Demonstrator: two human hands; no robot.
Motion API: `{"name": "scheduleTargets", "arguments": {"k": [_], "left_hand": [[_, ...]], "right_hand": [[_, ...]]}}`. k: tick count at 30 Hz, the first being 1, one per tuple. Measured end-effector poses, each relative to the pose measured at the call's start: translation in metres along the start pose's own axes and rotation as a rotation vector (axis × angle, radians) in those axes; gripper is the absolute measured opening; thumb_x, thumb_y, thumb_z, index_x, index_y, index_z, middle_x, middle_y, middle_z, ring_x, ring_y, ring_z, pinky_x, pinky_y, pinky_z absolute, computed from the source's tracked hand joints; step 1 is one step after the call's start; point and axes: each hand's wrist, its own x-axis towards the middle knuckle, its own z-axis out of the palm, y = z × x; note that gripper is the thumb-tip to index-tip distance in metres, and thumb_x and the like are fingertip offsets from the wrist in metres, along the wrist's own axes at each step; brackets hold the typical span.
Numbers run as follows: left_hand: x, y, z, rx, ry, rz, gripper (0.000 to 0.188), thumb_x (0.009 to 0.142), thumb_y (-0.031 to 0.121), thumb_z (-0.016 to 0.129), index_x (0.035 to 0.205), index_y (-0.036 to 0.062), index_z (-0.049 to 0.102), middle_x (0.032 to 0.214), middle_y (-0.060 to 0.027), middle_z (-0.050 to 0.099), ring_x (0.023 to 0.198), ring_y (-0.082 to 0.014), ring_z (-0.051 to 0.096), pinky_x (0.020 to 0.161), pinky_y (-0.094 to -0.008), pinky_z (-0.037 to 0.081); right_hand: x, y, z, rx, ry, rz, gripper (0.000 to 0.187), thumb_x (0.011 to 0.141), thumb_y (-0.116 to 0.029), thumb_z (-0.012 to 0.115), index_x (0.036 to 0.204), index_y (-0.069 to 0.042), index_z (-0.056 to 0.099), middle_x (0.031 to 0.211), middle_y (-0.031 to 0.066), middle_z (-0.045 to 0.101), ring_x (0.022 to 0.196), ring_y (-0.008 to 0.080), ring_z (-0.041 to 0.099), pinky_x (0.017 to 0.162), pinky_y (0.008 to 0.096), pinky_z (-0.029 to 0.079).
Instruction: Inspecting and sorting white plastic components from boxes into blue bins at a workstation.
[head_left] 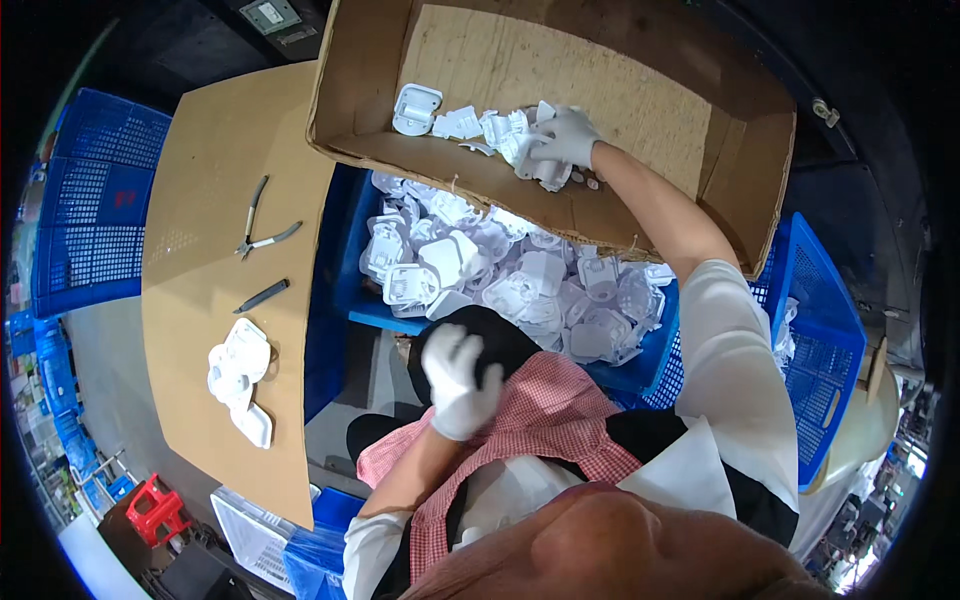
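Note:
My right hand (568,138), in a white glove, reaches into the cardboard box (640,215). Its bent fingers close over a white plastic part (527,155) at the end of a row of white pieces. A hinged white plastic case (416,108) lies at the left of that row. My left hand (462,385), also gloved, hovers above my lap with fingers apart and nothing seen in it. Between me and the box, a blue crate (388,318) holds many white plastic shells (450,258).
A cardboard-covered table (215,190) on the left carries pliers (268,240), a dark slim tool (262,296) and several white plastic parts (240,365). Blue crates (105,200) stand at far left and another blue crate (822,350) at right. A red stool (157,510) is on the floor.

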Motion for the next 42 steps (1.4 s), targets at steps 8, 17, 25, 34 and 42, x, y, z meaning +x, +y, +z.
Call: {"name": "scheduleTargets", "arguments": {"k": [8, 17, 25, 34, 42], "left_hand": [[0.009, 0.013, 0.008, -0.012, -0.009, 0.036, 0.048, 0.062, 0.007, 0.072, 0.108, 0.0051, 0.06, 0.116, -0.0171, 0.056, 0.11, -0.0381, 0.055, 0.094, -0.0472, 0.044], [0.007, 0.009, 0.01, -0.025, -0.011, 0.081, 0.046, 0.062, 0.004, 0.07, 0.107, 0.0053, 0.06, 0.114, -0.0169, 0.056, 0.106, -0.038, 0.056, 0.092, -0.0472, 0.044], [0.004, 0.008, 0.011, -0.013, 0.008, 0.098, 0.04, 0.064, 0.003, 0.07, 0.103, 0.0037, 0.062, 0.111, -0.0179, 0.058, 0.105, -0.0387, 0.057, 0.093, -0.0476, 0.044], [0.002, 0.007, 0.014, 0.058, 0.035, 0.14, 0.034, 0.067, 0.002, 0.068, 0.1, 0.0038, 0.061, 0.11, -0.0183, 0.059, 0.103, -0.0384, 0.057, 0.091, -0.0465, 0.046], [0.001, 0.007, 0.011, 0.067, 0.036, 0.155, 0.031, 0.07, 0.003, 0.067, 0.1, 0.0044, 0.06, 0.109, -0.0183, 0.058, 0.102, -0.038, 0.056, 0.091, -0.0465, 0.045]], "right_hand": [[-0.053, 0.006, -0.01, 0.185, 0.242, -0.22, 0.031, 0.076, -0.031, 0.068, 0.102, -0.014, 0.071, 0.104, 0.0167, 0.067, 0.101, 0.0302, 0.062, 0.093, 0.0402, 0.048], [-0.107, 0.054, -0.087, 1.884, 0.144, 0.104, 0.041, 0.094, -0.029, 0.055, 0.125, -0.002, 0.054, 0.106, 0.0143, 0.065, 0.085, 0.0266, 0.062, 0.068, 0.0313, 0.054], [-0.149, 0.001, -0.091, 2.477, -0.097, -0.087, 0.053, 0.091, -0.047, 0.053, 0.121, -0.004, 0.054, 0.111, 0.0175, 0.056, 0.086, 0.0285, 0.055, 0.071, 0.039, 0.051], [-0.177, -0.042, -0.094, 2.41, -0.15, -0.202, 0.05, 0.086, -0.05, 0.059, 0.117, -0.01, 0.056, 0.095, 0.0076, 0.051, 0.081, 0.0199, 0.051, 0.068, 0.0294, 0.047], [-0.249, -0.032, -0.126, 2.217, 0.155, -0.21, 0.06, 0.082, -0.064, 0.054, 0.114, -0.014, 0.06, 0.112, 0.0125, 0.059, 0.085, 0.0253, 0.055, 0.071, 0.0347, 0.047]]}}
